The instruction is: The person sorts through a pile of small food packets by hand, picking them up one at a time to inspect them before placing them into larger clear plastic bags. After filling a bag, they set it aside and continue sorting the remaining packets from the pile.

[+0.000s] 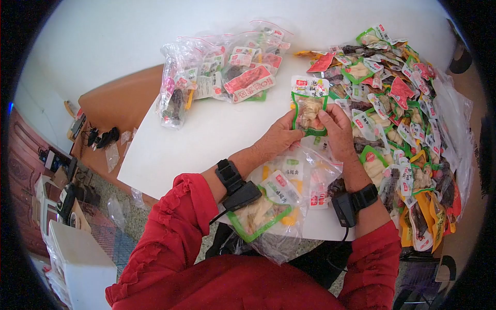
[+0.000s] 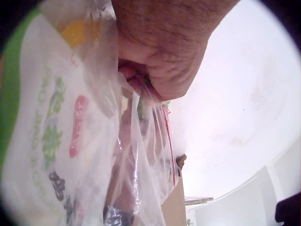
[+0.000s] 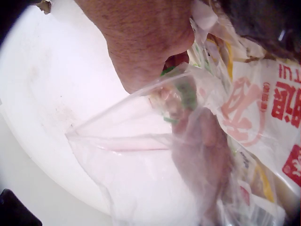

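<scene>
Both hands hold one green-edged food packet (image 1: 310, 106) upright above the white table. The left hand (image 1: 284, 135) grips its lower left side; the right hand (image 1: 338, 129) pinches its right edge, thumb on the front. Just below the hands, at the table's near edge, lies a clear zip bag (image 1: 289, 170) with several packets in it. In the left wrist view the bag's clear plastic (image 2: 146, 165) hangs by the left hand (image 2: 162, 52). In the right wrist view the plastic (image 3: 141, 165) partly covers the packet (image 3: 174, 101) near the right hand (image 3: 146, 37).
A large heap of mixed packets (image 1: 398, 113) covers the table's right side. Filled clear zip bags (image 1: 222, 67) lie at the back left of the white table (image 1: 155, 155). Beyond the table's left edge is a brown surface (image 1: 119, 95) with cables and small items.
</scene>
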Tool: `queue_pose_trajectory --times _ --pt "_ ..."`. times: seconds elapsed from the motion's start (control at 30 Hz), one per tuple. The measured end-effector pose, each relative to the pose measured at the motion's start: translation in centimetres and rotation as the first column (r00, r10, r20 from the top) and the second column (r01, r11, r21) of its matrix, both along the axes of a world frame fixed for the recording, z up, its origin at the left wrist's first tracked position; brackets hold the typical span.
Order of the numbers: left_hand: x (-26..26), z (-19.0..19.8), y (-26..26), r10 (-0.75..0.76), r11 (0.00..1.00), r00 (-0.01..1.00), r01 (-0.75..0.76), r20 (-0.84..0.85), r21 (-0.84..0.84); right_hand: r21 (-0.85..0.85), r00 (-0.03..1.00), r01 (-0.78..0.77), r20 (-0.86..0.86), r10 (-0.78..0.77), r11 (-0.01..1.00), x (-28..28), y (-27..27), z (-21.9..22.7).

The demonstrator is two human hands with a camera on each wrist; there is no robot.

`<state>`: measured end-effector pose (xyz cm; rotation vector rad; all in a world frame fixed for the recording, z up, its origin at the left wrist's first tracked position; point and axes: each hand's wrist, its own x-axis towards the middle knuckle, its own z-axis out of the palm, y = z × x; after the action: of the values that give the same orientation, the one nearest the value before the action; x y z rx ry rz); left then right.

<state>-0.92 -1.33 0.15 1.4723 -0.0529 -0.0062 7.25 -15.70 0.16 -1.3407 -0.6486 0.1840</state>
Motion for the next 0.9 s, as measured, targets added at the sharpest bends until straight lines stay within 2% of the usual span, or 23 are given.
queue_pose_trajectory --times 0.17,0.23,0.9 --pt "0.2 -0.7 0.3 -0.039 0.999 0.999 0.040 0.013 -0.023 0.002 1.000 0.005 -0.006 -0.005 1.000 -0.2 0.0 0.2" --pt "0.2 -0.7 0.3 -0.065 0.995 0.998 0.064 -0.005 -0.083 0.006 1.000 0.007 -0.022 -0.007 1.000 -0.4 0.0 0.3" --pt "0.1 -0.5 0.2 -0.043 0.997 0.999 0.042 -0.010 -0.063 -0.018 0.999 0.014 -0.041 -0.014 1.000 -0.4 -0.1 0.4"
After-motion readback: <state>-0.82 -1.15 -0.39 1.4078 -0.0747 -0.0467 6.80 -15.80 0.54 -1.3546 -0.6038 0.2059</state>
